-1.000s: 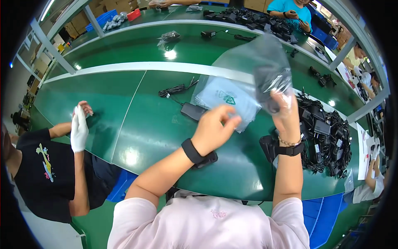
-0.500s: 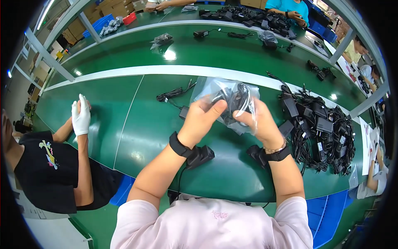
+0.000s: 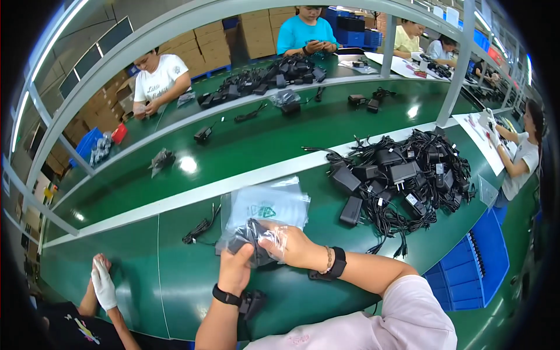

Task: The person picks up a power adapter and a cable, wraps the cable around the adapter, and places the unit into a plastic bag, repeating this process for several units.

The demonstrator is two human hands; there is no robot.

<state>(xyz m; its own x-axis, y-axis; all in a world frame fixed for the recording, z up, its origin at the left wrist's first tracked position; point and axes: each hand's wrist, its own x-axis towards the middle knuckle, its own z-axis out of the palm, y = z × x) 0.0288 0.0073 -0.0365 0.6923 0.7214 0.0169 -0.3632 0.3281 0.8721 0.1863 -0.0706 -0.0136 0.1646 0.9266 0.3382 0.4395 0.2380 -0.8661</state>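
A black power adapter [image 3: 249, 234] in a clear plastic bag is between my two hands. My left hand [image 3: 234, 274] grips the bag's near side, with the thumb laid over it. On the other side my right hand [image 3: 298, 247] pinches the crinkled plastic, its fingers partly hidden by the film. Just beyond lies a stack of flat clear bags [image 3: 286, 201] with a green print. Left of my hands rests another black adapter's coiled cable [image 3: 201, 231] on the green table.
A large heap of black adapters and cables [image 3: 402, 175] lies to the right. Beyond the white rail [image 3: 175, 210] runs a green belt [image 3: 245, 140] with scattered adapters. A co-worker's gloved hand [image 3: 104, 286] is at the left. A blue crate [image 3: 466, 268] stands at the lower right.
The view has swung toward the right, so the heap and more co-workers show. My hands have drawn the bagged adapter closer together; the plastic is now bunched around it, and the flat bags beyond are uncovered.
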